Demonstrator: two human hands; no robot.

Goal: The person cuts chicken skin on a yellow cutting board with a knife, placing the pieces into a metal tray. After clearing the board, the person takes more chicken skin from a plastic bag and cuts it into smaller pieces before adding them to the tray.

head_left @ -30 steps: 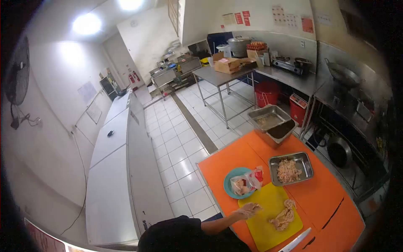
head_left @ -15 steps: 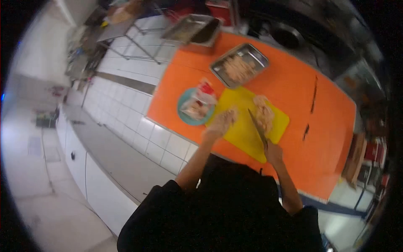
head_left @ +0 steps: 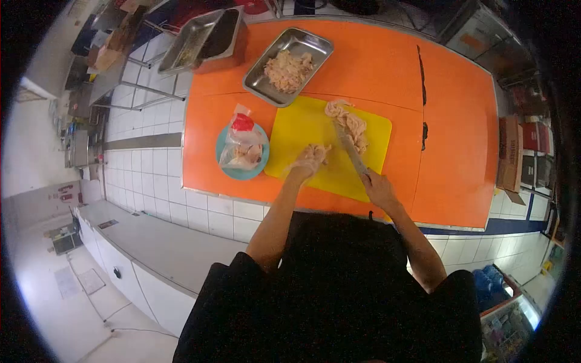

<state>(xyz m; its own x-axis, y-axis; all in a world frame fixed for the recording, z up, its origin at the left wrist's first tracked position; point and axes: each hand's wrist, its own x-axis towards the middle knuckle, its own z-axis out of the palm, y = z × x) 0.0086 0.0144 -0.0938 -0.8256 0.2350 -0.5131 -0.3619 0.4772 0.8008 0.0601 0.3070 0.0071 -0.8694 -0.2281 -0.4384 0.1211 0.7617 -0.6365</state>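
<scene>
My left hand [head_left: 307,163], in a clear thin glove, is closed around some pale raw meat pieces [head_left: 319,152] over the left half of a yellow cutting board [head_left: 296,124]. A knife [head_left: 352,151] is gripped by its handle in my right hand [head_left: 381,189]. Its blade points away from me and lies along the left side of a heap of pale raw meat, apparently chicken [head_left: 357,130], on the board's right half. The palm side of my left hand is hidden.
Beyond the board, a metal tray [head_left: 250,78] holds cut meat. On the left, a blue plate [head_left: 242,175] carries a plastic bag [head_left: 233,154] with meat inside. A deep steel pan [head_left: 227,57] stands at the far left corner of the orange table [head_left: 454,157].
The camera view has turned, so the table sits further left and higher. The knife blade now reaches the edge of the meat heap. My left hand still holds its pieces.
</scene>
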